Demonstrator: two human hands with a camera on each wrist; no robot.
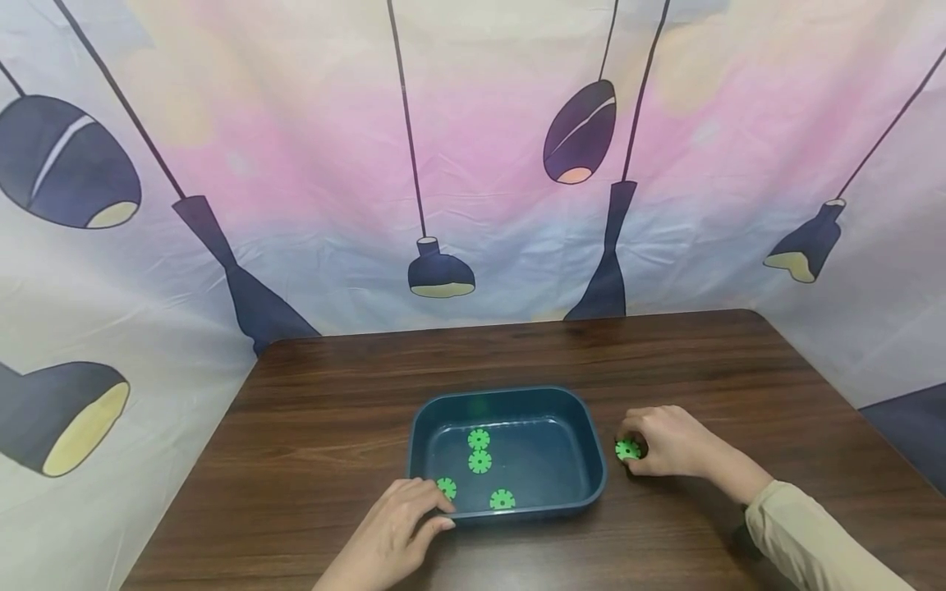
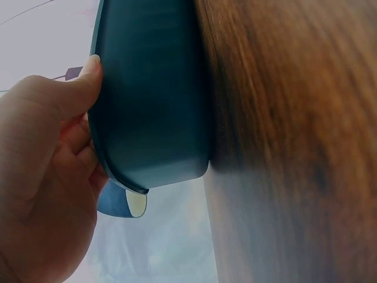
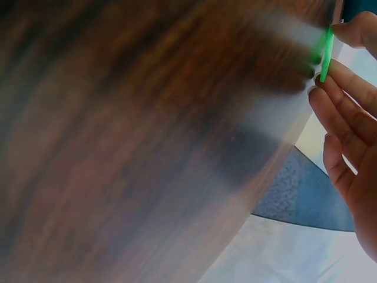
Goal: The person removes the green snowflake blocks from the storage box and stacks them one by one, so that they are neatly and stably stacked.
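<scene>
A dark teal plastic tray (image 1: 517,513) stands on the table, with several green notched discs (image 1: 479,461) lying flat inside it. At its near left corner my left hand (image 1: 395,525) holds the rim, fingers over the edge and thumb at the front. The left wrist view shows that thumb on the rim of the tray (image 2: 153,94). To the right of the tray, my right hand (image 1: 668,442) pinches another green notched disc (image 1: 627,450) between thumb and fingers. In the right wrist view this disc (image 3: 327,56) is seen edge-on, close over the table.
The brown wood-grain table (image 1: 332,410) extends around the tray on all sides. Behind it hangs a pastel cloth backdrop (image 1: 502,205) printed with dark lamps, meeting the table's back edge.
</scene>
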